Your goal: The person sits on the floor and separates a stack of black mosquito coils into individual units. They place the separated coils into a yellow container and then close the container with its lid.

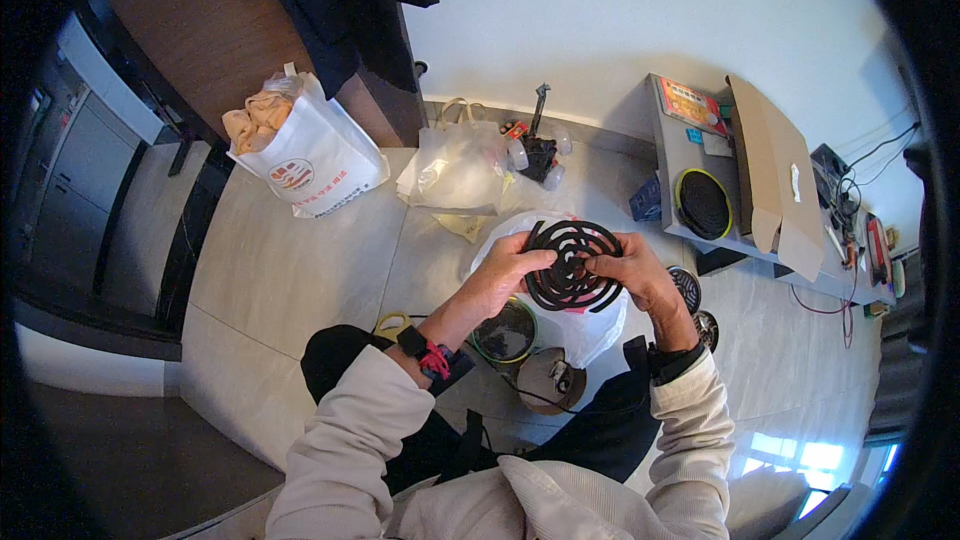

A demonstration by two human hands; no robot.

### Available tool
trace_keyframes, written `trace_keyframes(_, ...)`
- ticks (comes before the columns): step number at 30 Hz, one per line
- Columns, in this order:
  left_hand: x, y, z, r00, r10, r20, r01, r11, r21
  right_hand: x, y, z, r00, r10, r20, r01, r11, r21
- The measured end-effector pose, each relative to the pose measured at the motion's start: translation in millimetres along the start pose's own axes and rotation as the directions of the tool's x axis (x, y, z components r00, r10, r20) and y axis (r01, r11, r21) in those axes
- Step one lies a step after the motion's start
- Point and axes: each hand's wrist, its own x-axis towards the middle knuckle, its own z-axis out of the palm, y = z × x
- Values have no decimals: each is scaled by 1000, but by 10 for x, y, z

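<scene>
A black mosquito coil (pixel 560 287), looking like interlocked spirals, is held up in front of me between both hands. My left hand (pixel 503 268) pinches its left side, thumb on top. My right hand (pixel 640 268) grips it from the right, with thumb and fingers near its centre. Below the coil, on the floor, lies a white plastic bag (pixel 600 332) with red print. A round tin (pixel 505 333) with a greenish rim stands between my legs, dark bits inside it. Beside the tin is a round cardboard piece (pixel 548 380) with a small object on it.
On the low grey cabinet (pixel 745 225) at the right sit a round tin of black coils (pixel 704 204) and an open cardboard box (pixel 780 155). A white carrier bag (pixel 305 162) holding orange cloth stands far left. A translucent bag (pixel 458 172) leans by the wall.
</scene>
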Motion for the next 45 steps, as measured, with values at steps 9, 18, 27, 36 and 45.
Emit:
trace_keyframes(9,-4,-62,39,995,1,-96,24,966,258,-2,4,16,998,6,-63,0,995,99)
trace_keyframes(18,-31,-22,-34,1000,6,4,-7,997,83,-24,-75,-19,999,29,-32,-21,975,222)
trace_keyframes(27,-30,1,19,992,11,129,-3,998,-60,-62,-64,-118,999,1,-47,18,920,391)
trace_keyframes(36,38,-39,3,990,-54,127,89,953,-290,-111,-38,-174,1000,4,-30,8,926,378)
trace_keyframes(45,107,-155,-14,946,-323,-15,321,945,-64,-241,-51,13,997,-64,36,65,998,-6)
